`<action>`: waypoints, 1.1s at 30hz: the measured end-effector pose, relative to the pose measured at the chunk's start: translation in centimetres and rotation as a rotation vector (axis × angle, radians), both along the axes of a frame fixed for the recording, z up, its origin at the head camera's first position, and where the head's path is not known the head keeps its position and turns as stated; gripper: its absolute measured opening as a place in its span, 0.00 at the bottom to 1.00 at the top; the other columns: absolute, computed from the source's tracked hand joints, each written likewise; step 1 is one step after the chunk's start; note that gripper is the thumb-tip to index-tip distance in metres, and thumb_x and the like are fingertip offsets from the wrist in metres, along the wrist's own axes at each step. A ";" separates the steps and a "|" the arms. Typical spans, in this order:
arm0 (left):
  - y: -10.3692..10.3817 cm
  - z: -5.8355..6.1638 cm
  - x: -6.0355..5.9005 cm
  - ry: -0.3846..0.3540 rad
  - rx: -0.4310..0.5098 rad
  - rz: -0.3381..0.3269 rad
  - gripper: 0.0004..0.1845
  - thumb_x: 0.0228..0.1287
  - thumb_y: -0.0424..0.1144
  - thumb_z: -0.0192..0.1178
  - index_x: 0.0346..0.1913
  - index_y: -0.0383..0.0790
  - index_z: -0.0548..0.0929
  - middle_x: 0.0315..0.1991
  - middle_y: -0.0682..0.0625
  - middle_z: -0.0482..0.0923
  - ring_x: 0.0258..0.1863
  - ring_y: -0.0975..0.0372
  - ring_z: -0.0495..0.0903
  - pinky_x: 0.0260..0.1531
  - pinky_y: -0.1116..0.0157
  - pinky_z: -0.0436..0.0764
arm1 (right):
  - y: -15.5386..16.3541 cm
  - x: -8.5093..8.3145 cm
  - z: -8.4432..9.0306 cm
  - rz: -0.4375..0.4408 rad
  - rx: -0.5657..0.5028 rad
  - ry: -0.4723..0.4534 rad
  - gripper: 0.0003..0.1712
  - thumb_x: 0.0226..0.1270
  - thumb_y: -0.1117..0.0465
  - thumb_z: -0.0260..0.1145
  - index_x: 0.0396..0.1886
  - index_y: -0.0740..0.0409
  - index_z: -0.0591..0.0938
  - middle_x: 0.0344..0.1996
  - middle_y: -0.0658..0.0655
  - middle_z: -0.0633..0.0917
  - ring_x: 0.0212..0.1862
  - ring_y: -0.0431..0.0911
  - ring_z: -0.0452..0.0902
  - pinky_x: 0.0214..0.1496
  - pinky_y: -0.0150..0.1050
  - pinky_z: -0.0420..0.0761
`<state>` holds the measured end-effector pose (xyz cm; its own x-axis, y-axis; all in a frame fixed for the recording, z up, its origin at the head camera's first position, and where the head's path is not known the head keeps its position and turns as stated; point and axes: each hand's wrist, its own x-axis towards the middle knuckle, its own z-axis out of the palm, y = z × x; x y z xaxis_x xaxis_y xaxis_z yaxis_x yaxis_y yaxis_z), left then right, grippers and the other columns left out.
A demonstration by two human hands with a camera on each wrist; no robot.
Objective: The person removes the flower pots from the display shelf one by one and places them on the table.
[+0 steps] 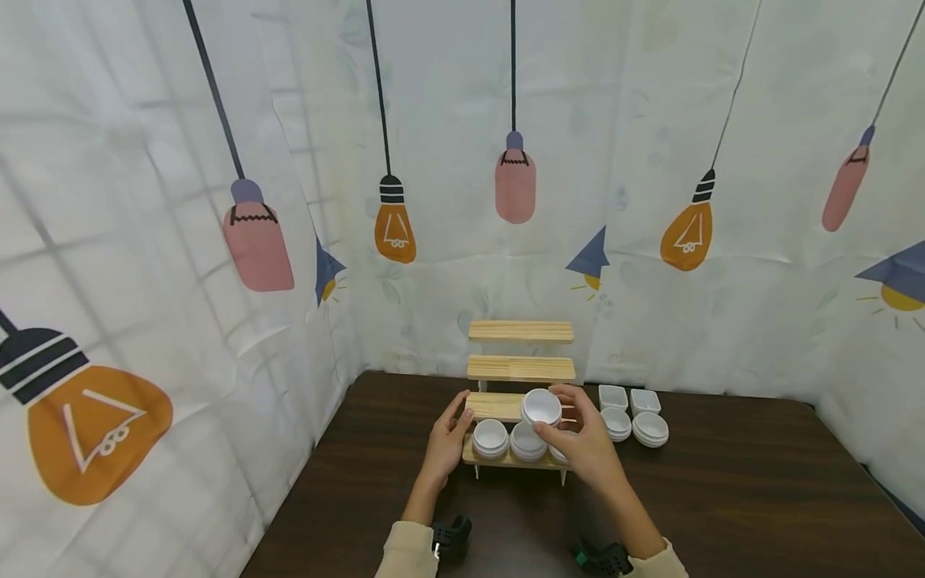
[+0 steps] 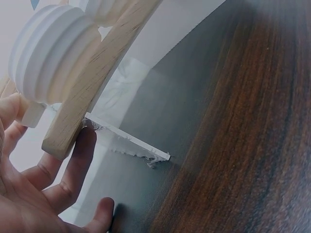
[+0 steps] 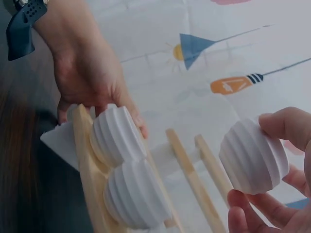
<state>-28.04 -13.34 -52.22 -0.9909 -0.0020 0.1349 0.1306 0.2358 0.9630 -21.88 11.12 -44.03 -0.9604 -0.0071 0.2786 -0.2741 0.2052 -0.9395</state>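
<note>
Wooden tiered rack (image 1: 520, 369) standing on table (image 1: 723, 498) | left hand (image 1: 446, 437) bracing its left end, fingers relaxed | right hand (image 1: 581, 437) pinching ribbed white bowl (image 1: 541, 406) above second step | probably light, rigid, slick; gripping ribbed wall

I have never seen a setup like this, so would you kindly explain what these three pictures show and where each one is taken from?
No machine here: a person works with bare hands, wearing three cameras. The wide picture comes from the head, the other two from the wrists.

On the dark wooden table stands a stepped wooden rack. Stacks of white ribbed bowls sit on its lowest step, and more white dishes lie on the table to its right.

The left hand touches the rack's left end. The right hand holds one white bowl in its fingertips, over the rack; the right wrist view shows that bowl close up.
</note>
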 end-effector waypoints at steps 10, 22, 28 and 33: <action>0.0 -0.1 0.0 -0.003 -0.003 0.010 0.26 0.78 0.52 0.55 0.75 0.55 0.71 0.28 0.48 0.73 0.31 0.61 0.73 0.28 0.67 0.70 | 2.8 0.9 -1.4 -0.013 0.031 0.048 0.32 0.59 0.65 0.78 0.63 0.56 0.77 0.51 0.61 0.82 0.46 0.41 0.80 0.47 0.32 0.82; 0.1 0.0 0.1 0.000 0.018 0.014 0.27 0.77 0.52 0.56 0.75 0.55 0.71 0.29 0.45 0.73 0.27 0.61 0.69 0.25 0.67 0.68 | 4.9 1.4 -1.8 -0.064 0.050 0.026 0.32 0.61 0.65 0.77 0.64 0.59 0.76 0.53 0.61 0.80 0.45 0.37 0.78 0.44 0.29 0.81; 0.2 0.2 0.3 -0.001 0.030 0.021 0.27 0.77 0.52 0.56 0.75 0.55 0.71 0.28 0.44 0.72 0.26 0.62 0.68 0.25 0.68 0.67 | 5.5 1.4 -1.7 -0.061 0.052 0.003 0.33 0.63 0.64 0.76 0.66 0.61 0.74 0.55 0.62 0.79 0.46 0.39 0.79 0.44 0.30 0.82; 0.3 0.1 0.3 -0.007 0.013 0.033 0.27 0.79 0.50 0.54 0.76 0.54 0.70 0.29 0.42 0.72 0.29 0.62 0.71 0.26 0.67 0.68 | 5.9 1.2 -1.8 -0.068 0.072 0.011 0.33 0.63 0.65 0.76 0.66 0.63 0.74 0.53 0.63 0.80 0.46 0.38 0.78 0.45 0.30 0.81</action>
